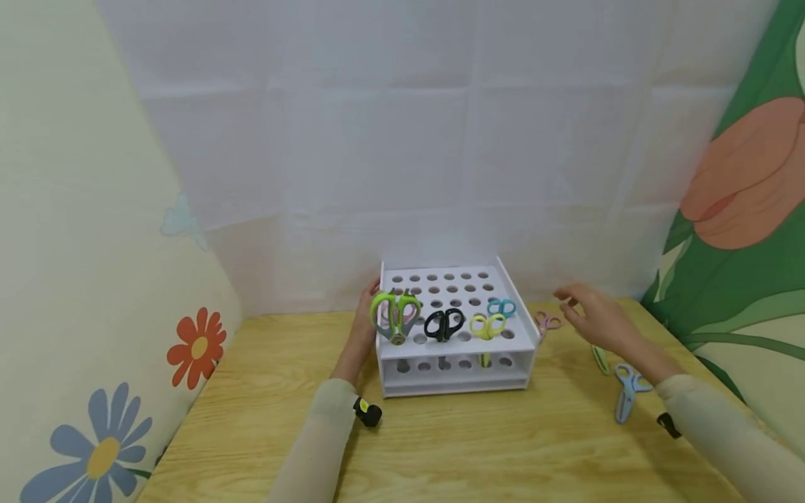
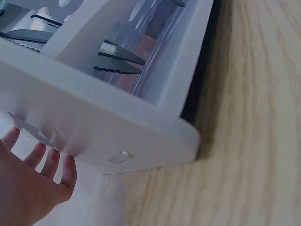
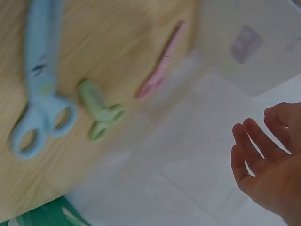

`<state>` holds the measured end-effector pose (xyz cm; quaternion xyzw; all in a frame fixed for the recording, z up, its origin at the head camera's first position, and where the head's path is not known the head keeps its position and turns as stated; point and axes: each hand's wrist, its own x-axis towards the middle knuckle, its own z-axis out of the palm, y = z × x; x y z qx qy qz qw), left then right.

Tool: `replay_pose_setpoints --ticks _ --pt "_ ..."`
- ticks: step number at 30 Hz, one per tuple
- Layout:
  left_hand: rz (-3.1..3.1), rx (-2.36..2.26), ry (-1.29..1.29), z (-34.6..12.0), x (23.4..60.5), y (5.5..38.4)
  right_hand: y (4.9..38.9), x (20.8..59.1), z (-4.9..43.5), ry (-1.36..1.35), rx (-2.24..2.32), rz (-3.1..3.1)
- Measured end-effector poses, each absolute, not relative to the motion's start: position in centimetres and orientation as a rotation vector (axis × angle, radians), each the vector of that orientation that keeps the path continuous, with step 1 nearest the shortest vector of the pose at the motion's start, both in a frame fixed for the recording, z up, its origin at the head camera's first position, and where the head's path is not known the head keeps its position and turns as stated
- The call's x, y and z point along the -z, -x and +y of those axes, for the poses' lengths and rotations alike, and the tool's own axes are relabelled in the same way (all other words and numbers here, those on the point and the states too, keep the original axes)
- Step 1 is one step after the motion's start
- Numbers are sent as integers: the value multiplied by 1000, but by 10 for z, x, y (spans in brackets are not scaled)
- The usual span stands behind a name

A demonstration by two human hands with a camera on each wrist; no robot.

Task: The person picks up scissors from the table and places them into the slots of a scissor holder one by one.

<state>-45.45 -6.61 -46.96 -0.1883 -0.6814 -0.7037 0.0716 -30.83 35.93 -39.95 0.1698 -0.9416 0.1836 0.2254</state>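
Note:
My left hand rests its fingertips against the left side of a white two-tier rack with round holes. Green-and-grey scissors, black scissors, yellow scissors and small teal scissors stand in the rack, handles up. A pink handle is partly hidden behind the green pair. To the right of the rack, my right hand hovers above the table, fingers loosely bent, holding nothing. Around it lie pink scissors, light green scissors and larger pale blue scissors.
The wooden table meets a creased white sheet behind the rack. Flower-printed cloth hangs at both sides. In the left wrist view, scissor blades show inside the rack.

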Motion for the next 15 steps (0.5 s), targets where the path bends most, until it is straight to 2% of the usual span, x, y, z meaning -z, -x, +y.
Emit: replay_pose_setpoints --ticks 7,15 --pt "-2001 2158 619 -70 473 455 318 421 391 -442 -484 -2742" --pt "-1992 2206 648 -72 443 428 329 445 426 -329 -414 -2935"
